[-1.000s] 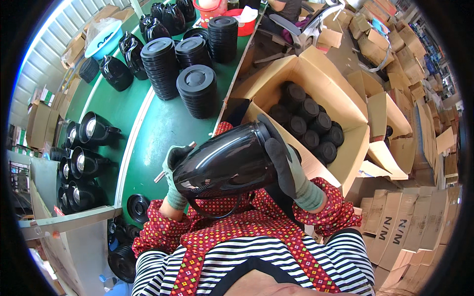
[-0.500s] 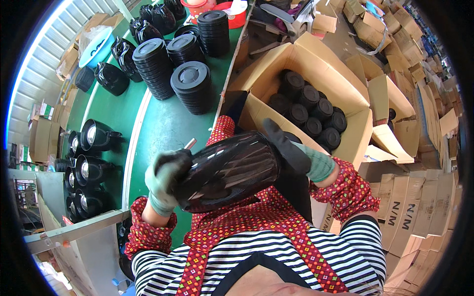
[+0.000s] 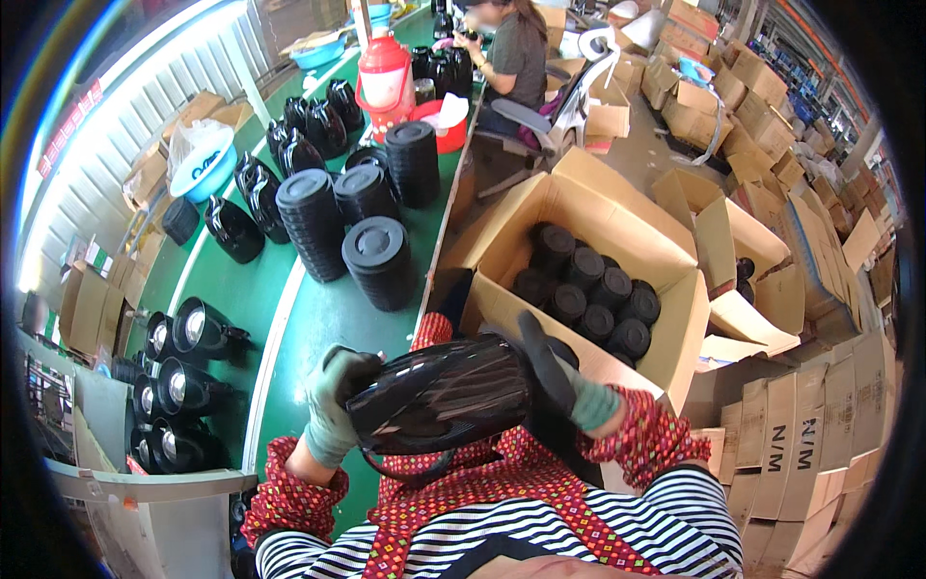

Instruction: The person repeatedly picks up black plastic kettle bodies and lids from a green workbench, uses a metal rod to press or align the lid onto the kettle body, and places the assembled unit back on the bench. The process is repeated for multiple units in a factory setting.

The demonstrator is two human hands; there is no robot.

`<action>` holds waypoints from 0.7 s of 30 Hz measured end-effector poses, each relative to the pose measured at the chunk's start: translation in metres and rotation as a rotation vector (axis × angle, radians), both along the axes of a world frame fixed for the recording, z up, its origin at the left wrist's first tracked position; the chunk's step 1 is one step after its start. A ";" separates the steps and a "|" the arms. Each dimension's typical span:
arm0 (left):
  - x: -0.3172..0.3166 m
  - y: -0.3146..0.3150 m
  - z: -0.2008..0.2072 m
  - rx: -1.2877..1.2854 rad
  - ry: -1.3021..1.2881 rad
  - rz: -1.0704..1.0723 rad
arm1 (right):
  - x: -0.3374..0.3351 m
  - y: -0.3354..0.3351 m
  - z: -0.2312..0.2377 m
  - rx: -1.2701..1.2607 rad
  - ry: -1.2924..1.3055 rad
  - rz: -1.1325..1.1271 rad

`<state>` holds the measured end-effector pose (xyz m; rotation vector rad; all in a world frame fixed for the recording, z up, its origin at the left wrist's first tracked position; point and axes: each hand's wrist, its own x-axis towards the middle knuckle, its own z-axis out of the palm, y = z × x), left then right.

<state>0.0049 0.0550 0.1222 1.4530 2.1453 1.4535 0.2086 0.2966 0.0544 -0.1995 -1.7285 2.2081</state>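
A glossy black vacuum jug (image 3: 439,396) lies sideways across the front of my body, its loop handle hanging toward my apron. My left hand (image 3: 338,391), in a grey-green glove with dark fingers, is closed round the jug's left end. At the other end my gloved right hand (image 3: 559,376) holds the jug, with one dark digit pointing up beside the rim. My palms and part of the jug's ends are hidden. Just beyond, on the green bench (image 3: 313,338), stand stacks of round black lids (image 3: 376,261).
Right of the bench, an open carton (image 3: 680,333) contains several black cylindrical pieces. Black jugs with shiny openings (image 3: 178,386) lie at the left; others (image 3: 233,230) stand farther back. A red bucket (image 3: 386,82) and a seated person (image 3: 516,63) are at the far end.
My view has tipped up, bringing the seated person and red bucket into sight. The jug has turned slightly, and its handle now shows below it. Both hands still hold it.
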 end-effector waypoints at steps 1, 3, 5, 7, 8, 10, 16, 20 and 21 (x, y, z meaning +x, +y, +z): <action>-0.013 -0.010 -0.040 0.087 -0.325 0.003 | 0.000 -0.008 0.024 0.047 0.099 0.002; -0.014 -0.025 -0.077 0.237 -1.046 -0.105 | 0.003 -0.012 0.051 0.548 0.286 -0.067; -0.012 -0.030 -0.112 0.271 -0.812 -0.092 | 0.006 -0.018 0.050 0.657 0.297 -0.111; -0.002 -0.003 -0.051 0.149 -0.501 -0.018 | 0.006 -0.026 0.032 0.234 0.162 -0.062; 0.007 0.013 0.015 -0.033 0.127 -0.012 | 0.010 -0.022 0.021 0.149 0.084 -0.052; -0.003 0.019 0.038 0.025 0.672 -0.440 | 0.015 -0.015 -0.002 0.298 -0.003 0.010; -0.006 0.004 -0.027 -0.071 -0.888 -0.249 | 0.009 -0.019 0.008 0.617 0.160 -0.242; 0.019 0.008 -0.064 0.108 -1.492 -0.448 | 0.017 -0.016 0.075 0.973 0.393 -0.087; 0.020 0.010 -0.065 0.097 -1.386 -0.456 | 0.016 -0.012 0.064 0.890 0.433 -0.107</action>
